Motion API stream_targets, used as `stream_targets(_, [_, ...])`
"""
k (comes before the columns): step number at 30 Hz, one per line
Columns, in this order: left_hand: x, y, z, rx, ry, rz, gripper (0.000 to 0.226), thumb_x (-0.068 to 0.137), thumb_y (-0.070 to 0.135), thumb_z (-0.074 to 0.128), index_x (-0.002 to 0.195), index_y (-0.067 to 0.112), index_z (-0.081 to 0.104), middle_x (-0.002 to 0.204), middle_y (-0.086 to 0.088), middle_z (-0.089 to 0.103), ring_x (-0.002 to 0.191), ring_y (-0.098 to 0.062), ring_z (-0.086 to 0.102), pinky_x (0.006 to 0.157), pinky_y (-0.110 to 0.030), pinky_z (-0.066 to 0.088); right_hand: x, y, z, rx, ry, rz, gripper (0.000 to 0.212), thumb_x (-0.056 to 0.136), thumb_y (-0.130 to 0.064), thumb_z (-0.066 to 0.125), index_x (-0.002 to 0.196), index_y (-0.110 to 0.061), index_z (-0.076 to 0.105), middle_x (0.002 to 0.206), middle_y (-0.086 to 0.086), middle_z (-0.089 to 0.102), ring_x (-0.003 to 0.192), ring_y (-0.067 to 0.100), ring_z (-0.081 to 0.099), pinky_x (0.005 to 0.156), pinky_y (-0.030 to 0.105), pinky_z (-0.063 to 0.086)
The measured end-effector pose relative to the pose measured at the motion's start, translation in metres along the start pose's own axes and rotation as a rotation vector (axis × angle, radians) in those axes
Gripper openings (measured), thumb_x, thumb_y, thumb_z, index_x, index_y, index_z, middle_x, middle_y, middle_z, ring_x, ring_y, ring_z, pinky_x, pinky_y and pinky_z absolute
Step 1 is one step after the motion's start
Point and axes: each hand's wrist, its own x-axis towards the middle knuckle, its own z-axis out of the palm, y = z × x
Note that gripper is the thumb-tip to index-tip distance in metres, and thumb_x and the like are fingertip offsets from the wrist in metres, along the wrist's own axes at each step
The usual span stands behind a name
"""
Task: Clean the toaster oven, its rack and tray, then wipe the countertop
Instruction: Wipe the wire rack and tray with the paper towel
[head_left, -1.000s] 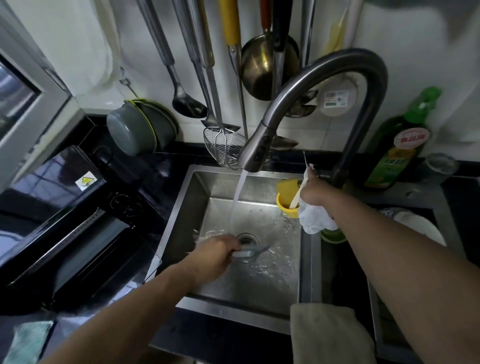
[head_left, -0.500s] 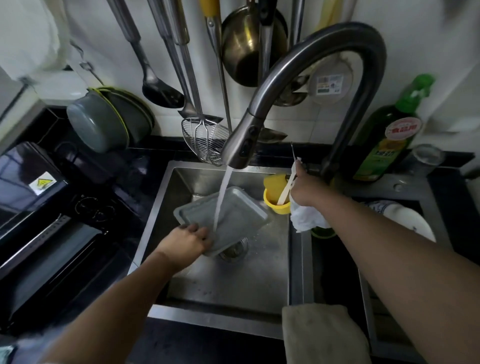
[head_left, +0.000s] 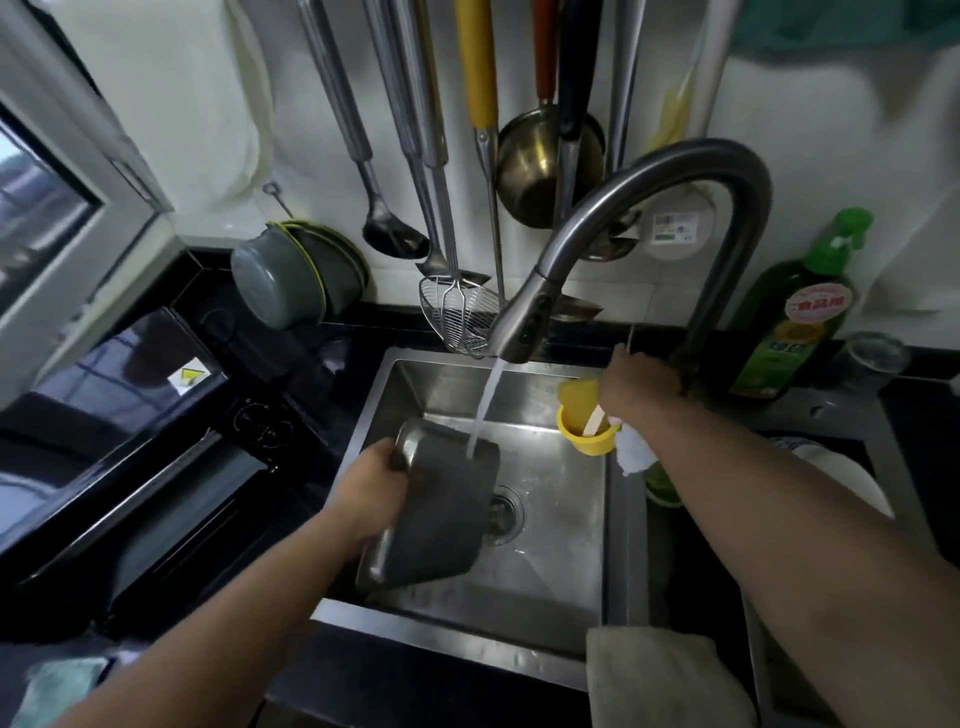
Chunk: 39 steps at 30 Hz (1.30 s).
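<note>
Rinsing: left grip (head_left: 371, 491) curls round the left edge of the oven tray (head_left: 434, 506), tilted underside-up in the steel sink (head_left: 566, 587) under running water from the faucet (head_left: 524, 327).
Right grip: right hand (head_left: 636, 384) at the faucet base, fingers closed on a white cloth (head_left: 631, 452) and a thin stick.
Room: white wall, black bench (head_left: 363, 680); toaster oven (head_left: 104, 457) left of the left grip, door open.
Writing: green detergent bottle (head_left: 789, 332) right of the right grip, red label with characters too small to read; yellow warning sticker on the oven.
Counts: one tray, one yellow cup (head_left: 584, 415), about seven hanging utensils.
</note>
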Motion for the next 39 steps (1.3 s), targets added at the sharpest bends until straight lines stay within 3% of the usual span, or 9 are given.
stream_targets(7, [-0.03, 0.01, -0.012, -0.623, 0.095, -0.131, 0.015, 0.104, 0.01, 0.054, 0.107, 0.011, 0.069, 0.092, -0.017, 0.077, 0.078, -0.034, 0.07, 0.073, -0.046, 0.052, -0.017, 0.005, -0.007, 0.167, 0.034, -0.09, 0.072, 0.089, -0.009, 0.055, 0.154, -0.006, 0.023, 0.137, 0.023, 0.052, 0.114, 0.04, 0.058, 0.075, 0.036, 0.048])
stream_targets(12, [-0.03, -0.013, -0.012, -0.339, 0.225, -0.152, 0.014, 0.103, 0.017, 0.057, 0.106, 0.012, 0.07, 0.086, -0.009, 0.073, 0.079, -0.028, 0.071, 0.075, -0.041, 0.059, -0.084, 0.007, 0.048, 0.605, 0.022, -0.016, 0.036, 0.095, -0.014, 0.051, 0.128, 0.0, 0.056, 0.123, 0.023, 0.059, 0.113, 0.04, 0.057, 0.089, 0.037, 0.047])
stream_targets(16, [-0.035, -0.022, -0.008, -0.583, 0.058, -0.064, 0.022, 0.108, 0.015, 0.049, 0.11, 0.019, 0.07, 0.101, -0.011, 0.079, 0.097, -0.036, 0.075, 0.091, -0.056, 0.059, -0.14, 0.017, 0.067, 0.861, 0.124, 0.118, 0.032, 0.101, -0.025, 0.05, 0.121, -0.001, 0.058, 0.116, 0.02, 0.064, 0.104, 0.037, 0.061, 0.08, 0.035, 0.045])
stream_targets(20, [-0.052, -0.024, -0.02, -0.816, -0.119, -0.048, 0.03, 0.112, 0.013, 0.04, 0.119, 0.018, 0.069, 0.105, -0.016, 0.075, 0.081, -0.027, 0.071, 0.06, -0.037, 0.055, -0.174, 0.018, 0.062, 1.015, 0.073, 0.151, 0.029, 0.098, -0.034, 0.057, 0.11, -0.008, 0.059, 0.091, 0.005, 0.063, 0.081, 0.024, 0.061, 0.069, 0.034, 0.045])
stream_targets(25, [-0.065, -0.04, -0.028, -0.913, -0.175, -0.088, 0.03, 0.111, 0.01, 0.04, 0.124, 0.014, 0.067, 0.113, -0.019, 0.075, 0.095, -0.032, 0.072, 0.084, -0.048, 0.058, -0.188, 0.012, 0.055, 1.235, 0.061, 0.161, 0.024, 0.097, -0.04, 0.056, 0.109, -0.02, 0.062, 0.096, -0.001, 0.063, 0.087, 0.019, 0.06, 0.07, 0.031, 0.044])
stream_targets(28, [-0.067, -0.05, -0.031, -0.976, -0.178, -0.114, 0.029, 0.11, 0.01, 0.043, 0.117, 0.014, 0.071, 0.111, -0.023, 0.069, 0.09, -0.035, 0.061, 0.088, -0.056, 0.044, -0.192, 0.006, 0.047, 1.212, 0.013, 0.147, 0.024, 0.099, -0.039, 0.056, 0.103, -0.016, 0.063, 0.094, 0.003, 0.062, 0.088, 0.022, 0.06, 0.079, 0.034, 0.046])
stream_targets(31, [-0.07, -0.053, -0.035, -1.002, -0.147, -0.136, 0.028, 0.109, 0.01, 0.044, 0.124, 0.01, 0.067, 0.092, -0.017, 0.063, 0.071, -0.025, 0.051, 0.08, -0.052, 0.047, -0.198, 0.002, 0.031, 0.781, 0.254, 0.125, 0.037, 0.099, -0.041, 0.054, 0.086, -0.007, 0.062, 0.074, 0.004, 0.058, 0.08, 0.031, 0.062, 0.061, 0.035, 0.04])
stream_targets(34, [-0.076, -0.055, -0.039, -1.065, -0.171, -0.131, 0.025, 0.109, 0.01, 0.044, 0.125, 0.007, 0.065, 0.08, -0.012, 0.059, 0.064, -0.02, 0.045, 0.094, -0.056, 0.046, -0.198, -0.001, 0.021, 0.484, 0.396, 0.131, 0.02, 0.099, -0.034, 0.055, 0.102, -0.016, 0.061, 0.09, 0.008, 0.065, 0.094, 0.036, 0.064, 0.066, 0.033, 0.036])
stream_targets(39, [-0.089, -0.049, -0.036, -1.124, -0.208, -0.091, 0.025, 0.11, 0.008, 0.042, 0.12, 0.008, 0.065, 0.069, -0.005, 0.061, 0.053, -0.014, 0.049, 0.09, -0.051, 0.055, -0.203, -0.011, -0.005, 0.826, 0.554, -0.038, 0.023, 0.099, -0.021, 0.056, 0.119, -0.019, 0.066, 0.112, 0.006, 0.071, 0.101, 0.027, 0.066, 0.076, 0.03, 0.045])
